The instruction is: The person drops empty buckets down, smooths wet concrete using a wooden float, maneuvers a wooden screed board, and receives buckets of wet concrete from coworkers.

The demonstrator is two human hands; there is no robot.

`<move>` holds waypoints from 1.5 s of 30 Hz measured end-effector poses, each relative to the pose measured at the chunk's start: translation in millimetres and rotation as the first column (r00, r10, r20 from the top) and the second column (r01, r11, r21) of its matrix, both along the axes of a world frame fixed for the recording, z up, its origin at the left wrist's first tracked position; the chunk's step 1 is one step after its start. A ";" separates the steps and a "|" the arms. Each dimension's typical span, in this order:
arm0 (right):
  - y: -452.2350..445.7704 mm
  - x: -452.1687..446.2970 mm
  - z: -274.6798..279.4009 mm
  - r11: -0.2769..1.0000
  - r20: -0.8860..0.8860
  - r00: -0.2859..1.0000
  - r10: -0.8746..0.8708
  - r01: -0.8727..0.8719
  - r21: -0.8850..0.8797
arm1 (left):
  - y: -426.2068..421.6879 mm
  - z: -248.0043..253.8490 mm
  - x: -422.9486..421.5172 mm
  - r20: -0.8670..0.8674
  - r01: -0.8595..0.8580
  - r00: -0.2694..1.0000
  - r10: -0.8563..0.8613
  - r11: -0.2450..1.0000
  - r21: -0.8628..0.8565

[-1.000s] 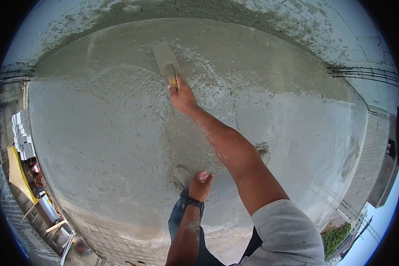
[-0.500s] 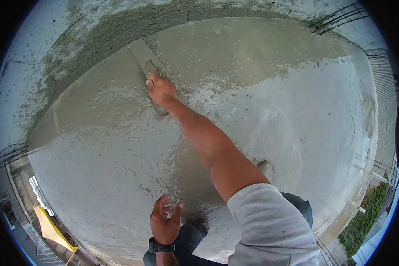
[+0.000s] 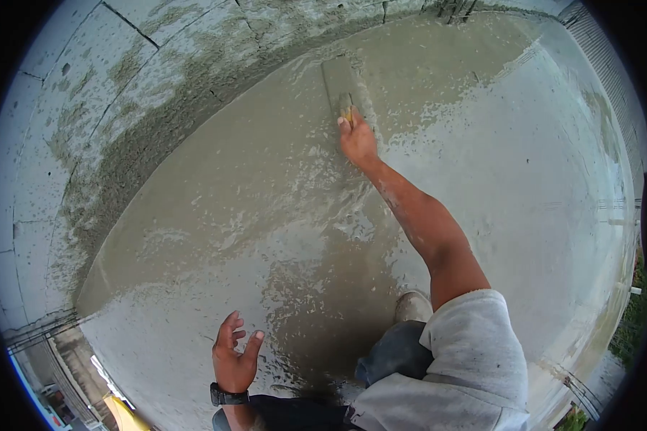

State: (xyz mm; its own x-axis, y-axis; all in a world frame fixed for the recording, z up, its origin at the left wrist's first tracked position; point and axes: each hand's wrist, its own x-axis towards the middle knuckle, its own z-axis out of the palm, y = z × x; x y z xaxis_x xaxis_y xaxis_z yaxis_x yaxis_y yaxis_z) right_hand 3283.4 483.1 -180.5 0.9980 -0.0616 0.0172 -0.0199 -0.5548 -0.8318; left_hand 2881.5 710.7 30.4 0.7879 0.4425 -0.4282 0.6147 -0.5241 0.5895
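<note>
At the end of my outstretched right arm, my right hand (image 3: 359,140) is wrapped round the handle of a long flat trowel (image 3: 340,79). The trowel's blade lies on the wet grey concrete surface (image 3: 251,158), close to the block wall. Its handle shows a yellowish spot between my fingers. My left hand (image 3: 235,359), with a dark band on the wrist, hovers near my knee with fingers apart and curved, holding nothing. Speckled, wet concrete lies between my two hands.
A block wall (image 3: 72,144) with rough mortar along its foot curves round the far and left sides. Rebar ends (image 3: 456,8) stick up at the far edge, more rods (image 3: 39,330) at the left. My boot (image 3: 413,307) stands on the concrete. A yellow sheet (image 3: 122,413) shows below left.
My right hand has swept the trowel to the right along the wall side. My left hand has shifted a little left and down in view, its fingers more spread. The camera view has turned.
</note>
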 end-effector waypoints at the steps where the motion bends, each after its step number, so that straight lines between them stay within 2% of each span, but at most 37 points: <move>1: -36.6 11.6 -11.3 0.996 -0.024 1.000 -0.006 0.008 0.088 | -2.4 -1.9 0.9 -0.006 0.009 1.000 -0.009 1.000 0.015; 2: -73.1 23.1 -22.3 0.984 -0.049 0.999 -0.013 0.021 0.175 | -4.4 -3.9 0.6 -0.015 0.018 1.000 -0.017 0.999 0.028; 3: -102.1 13.7 7.1 0.927 -0.190 0.980 -0.052 0.118 0.355 | -5.3 -7.8 -1.1 -0.050 0.043 0.998 -0.040 0.998 0.050; 7: -233.4 -8.9 33.9 0.833 -0.194 0.935 -0.296 0.352 0.428 | -10.8 -18.8 -17.4 -0.170 0.104 0.981 -0.092 0.993 0.064; 9: -305.6 -8.7 29.0 0.804 -0.173 0.888 -0.427 0.460 0.378 | -16.1 -24.2 -17.9 -0.221 0.135 0.968 -0.122 0.990 0.042; 11: -369.3 -4.2 28.8 0.692 -0.192 0.821 -0.537 0.560 0.456 | -21.5 -32.1 -18.0 -0.220 0.157 0.964 -0.147 0.987 0.025; 12: -404.7 0.3 20.1 0.676 -0.180 0.802 -0.569 0.581 0.453 | -24.5 -33.2 -16.8 -0.225 0.163 0.962 -0.154 0.986 0.022; 16: -483.5 20.9 1.0 0.470 -0.228 0.689 -0.688 0.663 0.582 | -56.5 -27.3 23.0 -0.170 0.087 0.980 -0.105 0.990 -0.112; 19: -502.4 36.4 -15.0 0.390 -0.281 0.669 -0.688 0.668 0.634 | -76.1 -33.0 45.7 -0.092 0.171 0.980 -0.178 0.982 -0.080; 20: -501.6 44.0 -18.3 0.405 -0.284 0.684 -0.672 0.660 0.632 | -80.5 -34.4 50.9 -0.059 0.210 0.975 -0.213 0.976 -0.061; 24: -479.4 94.3 -21.7 0.455 -0.279 0.771 -0.573 0.582 0.675 | -94.8 -38.2 54.4 -0.167 0.305 0.938 -0.304 0.952 -0.019; 26: -460.7 125.1 -20.5 0.560 -0.261 0.822 -0.505 0.543 0.626 | -104.0 -31.5 58.7 -0.191 0.350 0.919 -0.345 0.937 -0.009; 27: -452.0 138.2 -23.5 0.598 -0.265 0.856 -0.445 0.504 0.624 | -113.5 -28.3 66.4 -0.180 0.323 0.930 -0.322 0.946 -0.025; 29: -422.8 159.6 -17.3 0.545 -0.300 0.904 -0.304 0.423 0.724 | -129.9 -32.9 78.2 -0.059 0.265 0.960 -0.273 0.958 -0.112; 30: -404.6 169.5 -8.2 0.555 -0.348 0.896 -0.274 0.443 0.704 | -135.2 -36.6 82.7 -0.022 0.259 0.964 -0.265 0.955 -0.146; 31: -392.3 181.6 -12.9 0.623 -0.319 0.926 -0.203 0.373 0.687 | -140.1 -39.8 85.6 -0.032 0.249 0.966 -0.257 0.955 -0.162; 34: -340.6 189.1 3.2 0.702 -0.361 0.932 -0.016 0.268 0.660 | -140.5 -56.5 80.7 -0.097 0.441 0.892 -0.441 0.897 -0.013; 38: -292.6 153.4 21.6 0.748 -0.398 0.843 0.363 -0.009 0.664 | -126.0 -69.1 58.0 -0.153 0.362 0.918 -0.367 0.930 -0.060; 41: -267.7 106.2 36.6 0.710 -0.460 0.640 0.616 -0.197 0.677 | -115.3 -54.0 46.8 -0.177 0.362 0.920 -0.349 0.931 0.045; 43: -275.5 86.7 39.5 0.715 -0.431 0.648 0.628 -0.262 0.648 | -111.4 -35.8 46.4 -0.185 0.282 0.946 -0.267 0.958 0.060; 44: -280.4 85.8 44.5 0.728 -0.406 0.697 0.591 -0.244 0.641 | -108.6 -29.3 46.0 -0.211 0.263 0.947 -0.242 0.962 0.076; 45: -281.2 86.6 49.1 0.796 -0.396 0.795 0.459 -0.170 0.582 | -107.6 -21.8 46.1 -0.216 0.238 0.953 -0.214 0.967 0.091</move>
